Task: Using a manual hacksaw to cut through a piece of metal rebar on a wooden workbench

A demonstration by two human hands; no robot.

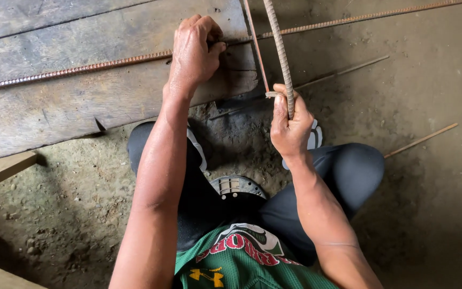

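My left hand [194, 49] is closed in a fist on a long rusty ribbed steel bar [76, 68] that lies across a worn wooden board [81, 101]. My right hand [291, 124] grips the lower end of a thicker ribbed bar tool [279, 48] that runs up out of the top of the view; a short hooked end sticks out left by my fingers. A thin flat rusty strip [256, 48] runs beside it. My knees in dark trousers are bent below, over sandals.
Dirt and concrete floor surrounds me. Thin steel rods lie on the floor at right [421, 140] and upper middle [343, 69]. Pale wooden pieces [1, 168] sit at the left edge. The board's ragged edge [100, 126] borders the dirt.
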